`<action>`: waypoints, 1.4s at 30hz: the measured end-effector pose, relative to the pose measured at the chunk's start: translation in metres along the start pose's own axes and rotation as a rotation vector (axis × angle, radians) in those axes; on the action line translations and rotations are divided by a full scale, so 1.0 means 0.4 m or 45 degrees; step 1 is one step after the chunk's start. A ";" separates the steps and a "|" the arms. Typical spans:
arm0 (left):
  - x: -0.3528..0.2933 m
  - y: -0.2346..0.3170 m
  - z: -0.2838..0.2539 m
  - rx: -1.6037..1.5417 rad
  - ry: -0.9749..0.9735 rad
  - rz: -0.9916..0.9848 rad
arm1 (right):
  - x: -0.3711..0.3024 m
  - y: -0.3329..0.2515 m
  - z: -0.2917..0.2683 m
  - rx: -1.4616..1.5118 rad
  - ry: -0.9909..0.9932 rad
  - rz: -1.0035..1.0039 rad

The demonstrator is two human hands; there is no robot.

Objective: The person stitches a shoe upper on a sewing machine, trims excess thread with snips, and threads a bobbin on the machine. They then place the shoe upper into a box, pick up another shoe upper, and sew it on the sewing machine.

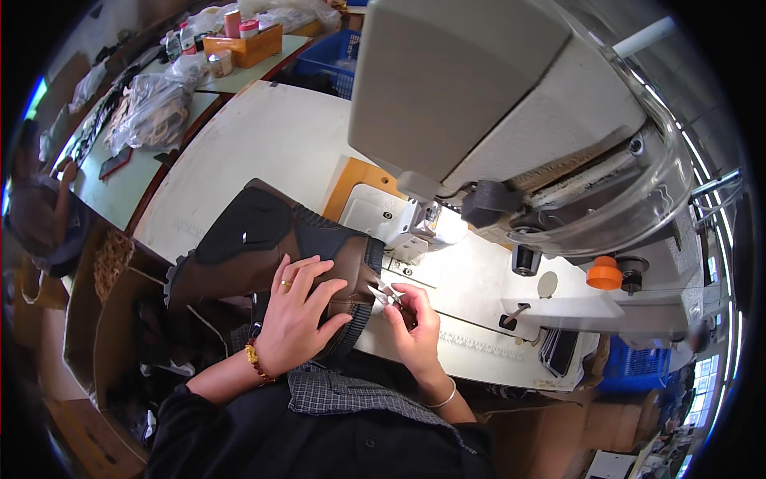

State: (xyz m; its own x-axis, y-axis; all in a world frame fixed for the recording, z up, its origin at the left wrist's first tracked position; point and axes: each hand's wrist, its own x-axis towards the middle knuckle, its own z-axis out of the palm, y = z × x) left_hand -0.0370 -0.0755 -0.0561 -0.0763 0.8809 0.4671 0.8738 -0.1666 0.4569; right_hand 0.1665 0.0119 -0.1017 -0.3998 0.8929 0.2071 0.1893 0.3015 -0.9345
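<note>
A brown and black boot (267, 231) lies on its side on the white sewing table, its padded collar toward the right. My left hand (303, 307) rests on the boot's shaft, fingers spread and thumb near the collar. At the collar's edge, my right hand (416, 331) is closed around a small metal tool that looks like thread snips (382, 295). The tip of that tool touches or nearly touches the boot's lining; its handle is mostly hidden in my fingers. Just beyond the collar is the sewing machine's needle area (423, 227), brightly lit.
The sewing machine head (455, 80) looms above at the right, with an orange knob (604, 273). A green side table (120, 191) holds plastic bags and a wooden box (243, 48). Blue crates (327, 60) stand behind and at lower right. Another person sits at far left.
</note>
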 end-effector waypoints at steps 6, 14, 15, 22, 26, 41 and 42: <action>0.024 0.011 0.034 -0.069 0.118 0.043 | 0.003 -0.042 -0.011 -0.469 0.046 -0.459; 0.047 0.013 0.053 0.004 0.257 0.086 | 0.029 -0.056 -0.004 -0.664 0.076 -0.585; 0.049 0.014 0.054 0.003 0.260 0.088 | 0.030 -0.059 -0.005 -0.695 0.082 -0.609; 0.054 0.013 0.056 -0.116 0.262 0.063 | 0.034 -0.084 -0.008 -0.843 0.065 -0.657; 0.051 0.011 0.058 -0.113 0.250 0.066 | 0.034 -0.078 -0.008 -0.838 0.035 -0.616; -0.006 0.036 0.003 0.260 -0.365 0.074 | 0.190 -0.006 -0.139 0.093 0.292 -0.258; -0.008 0.037 0.008 0.334 -0.358 0.015 | 0.214 -0.001 -0.139 0.159 0.184 -0.253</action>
State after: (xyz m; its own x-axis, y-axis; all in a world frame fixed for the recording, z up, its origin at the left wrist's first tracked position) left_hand -0.0223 -0.0794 -0.0535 0.0369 0.9728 0.2287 0.9698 -0.0901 0.2265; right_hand 0.1817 0.1068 -0.0673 -0.2840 0.8615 0.4209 0.0043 0.4401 -0.8979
